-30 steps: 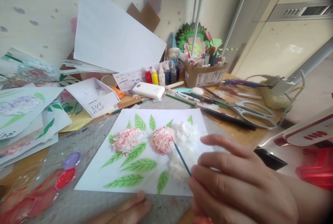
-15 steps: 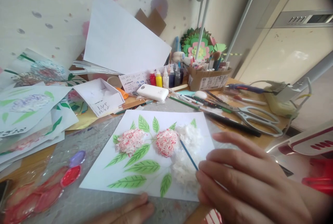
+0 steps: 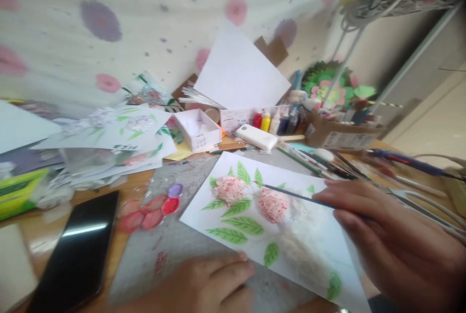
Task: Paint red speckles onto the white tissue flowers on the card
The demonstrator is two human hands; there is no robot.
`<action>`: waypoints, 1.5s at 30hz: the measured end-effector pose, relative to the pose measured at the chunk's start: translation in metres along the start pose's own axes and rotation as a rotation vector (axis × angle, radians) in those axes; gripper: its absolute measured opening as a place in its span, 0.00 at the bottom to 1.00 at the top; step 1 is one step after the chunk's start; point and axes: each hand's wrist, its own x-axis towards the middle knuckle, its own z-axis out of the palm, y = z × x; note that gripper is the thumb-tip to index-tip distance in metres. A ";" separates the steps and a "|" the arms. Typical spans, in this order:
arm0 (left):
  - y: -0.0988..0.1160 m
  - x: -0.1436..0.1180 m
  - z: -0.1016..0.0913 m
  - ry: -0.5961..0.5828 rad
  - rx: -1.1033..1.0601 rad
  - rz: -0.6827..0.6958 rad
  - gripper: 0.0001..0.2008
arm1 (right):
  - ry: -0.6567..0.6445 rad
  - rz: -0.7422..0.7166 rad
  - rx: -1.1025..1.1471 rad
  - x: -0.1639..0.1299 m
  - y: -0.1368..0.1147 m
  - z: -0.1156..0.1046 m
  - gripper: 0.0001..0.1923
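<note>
My right hand [image 3: 396, 235] is closed around a thin dark paintbrush [image 3: 302, 195], held nearly level with its tip pointing left over the paper. Beneath it lies a white sheet [image 3: 198, 213] with green painted leaves [image 3: 242, 224] and raised, textured flowers. Two flowers are speckled red: one on the left [image 3: 230, 190] and one in the middle [image 3: 273, 206]. The white fluffy blooms [image 3: 302, 250] at the right are partly in my right hand's shadow. My left hand [image 3: 222, 281] rests flat by the sheet's near edge, fingers stretched out and holding nothing.
Left of the sheet is a flower-shaped palette [image 3: 141, 216] with red [image 3: 170, 205] and purple paint. A black phone [image 3: 78, 250] lies farther left. Paint bottles [image 3: 265, 122], a white box [image 3: 198, 128], scissors [image 3: 429, 206] and a brush-filled carton [image 3: 345, 131] stand around the back and right.
The view has swung left, bringing the phone into sight. My right hand has turned the brush from steep to nearly level, its tip now beyond the middle flower. More of my left hand shows.
</note>
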 end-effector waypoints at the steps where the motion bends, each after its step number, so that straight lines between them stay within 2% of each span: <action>1: 0.003 -0.001 0.002 0.018 0.002 -0.018 0.18 | 0.036 0.077 0.048 0.004 -0.003 0.005 0.09; 3: 0.010 -0.005 0.012 0.047 0.021 -0.040 0.17 | 0.082 0.212 0.148 0.016 -0.011 0.017 0.08; 5: 0.014 -0.008 0.028 0.090 0.053 -0.044 0.12 | 0.069 0.276 0.247 0.035 -0.022 0.032 0.05; 8: 0.017 -0.009 0.047 0.175 0.131 -0.086 0.05 | -0.048 0.274 0.381 0.064 -0.040 0.063 0.06; 10: 0.018 -0.008 0.052 0.215 0.165 -0.111 0.04 | -0.141 0.306 0.438 0.077 -0.050 0.086 0.08; 14: 0.020 -0.006 0.053 0.251 0.150 -0.068 0.02 | -0.279 0.297 0.454 0.080 -0.064 0.124 0.11; 18: 0.021 -0.003 0.066 0.257 0.094 -0.033 0.06 | -0.325 0.298 0.438 0.074 -0.070 0.137 0.12; 21: 0.019 -0.001 0.073 0.243 0.109 -0.055 0.13 | -0.298 0.315 0.435 0.073 -0.069 0.128 0.13; 23: 0.018 -0.001 0.068 0.233 0.137 -0.068 0.13 | -0.252 0.331 0.433 0.073 -0.062 0.113 0.13; 25: 0.017 -0.002 0.057 0.214 0.151 -0.077 0.09 | -0.172 0.358 0.434 0.072 -0.049 0.091 0.11; 29: 0.017 -0.004 0.032 0.140 0.093 -0.099 0.10 | 0.082 0.399 0.440 0.058 -0.009 0.035 0.04; 30: 0.017 -0.004 0.027 0.120 0.070 -0.113 0.07 | 0.132 0.397 0.415 0.052 0.002 0.021 0.04; 32: 0.018 -0.007 0.022 0.094 0.046 -0.146 0.08 | 0.194 0.390 0.318 0.037 0.021 -0.004 0.07; 34: 0.017 -0.010 0.019 0.071 0.030 -0.133 0.10 | 0.204 0.400 0.190 0.021 0.034 -0.020 0.08; 38: 0.011 -0.012 0.017 0.067 0.034 -0.082 0.14 | 0.138 0.438 -0.005 -0.008 0.045 -0.028 0.07; 41: 0.005 -0.010 0.020 0.270 0.059 -0.061 0.15 | 0.110 0.448 -0.056 -0.016 0.047 -0.023 0.09; 42: 0.003 -0.010 0.021 0.279 0.073 -0.065 0.16 | 0.099 0.439 -0.059 -0.017 0.048 -0.021 0.09; 45: -0.003 -0.016 0.025 0.133 0.150 -0.042 0.15 | 0.069 0.387 -0.066 -0.015 0.049 -0.018 0.09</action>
